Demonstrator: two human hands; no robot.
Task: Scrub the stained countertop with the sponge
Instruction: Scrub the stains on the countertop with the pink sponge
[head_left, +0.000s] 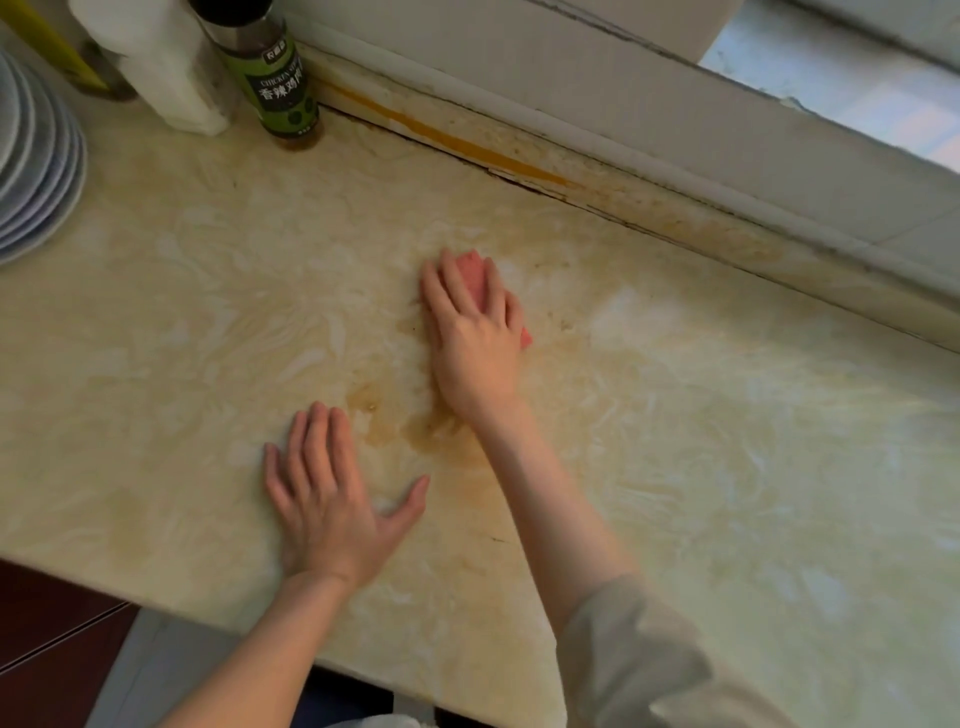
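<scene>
A pink sponge (474, 278) lies flat on the cream marble-patterned countertop (701, 441) near its middle. My right hand (475, 338) presses down on top of it, fingers spread over it, so only its far end and a right corner show. Brown stains (415, 421) spread over the counter just behind my right wrist and between my two hands. My left hand (332, 499) rests flat on the counter near the front edge, fingers apart, holding nothing.
A stack of plates (36, 171) sits at the far left. A green-labelled seasoning bottle (278, 78) and a white container (166, 62) stand at the back left. A grimy backsplash strip (571, 171) runs below the window sill (779, 145).
</scene>
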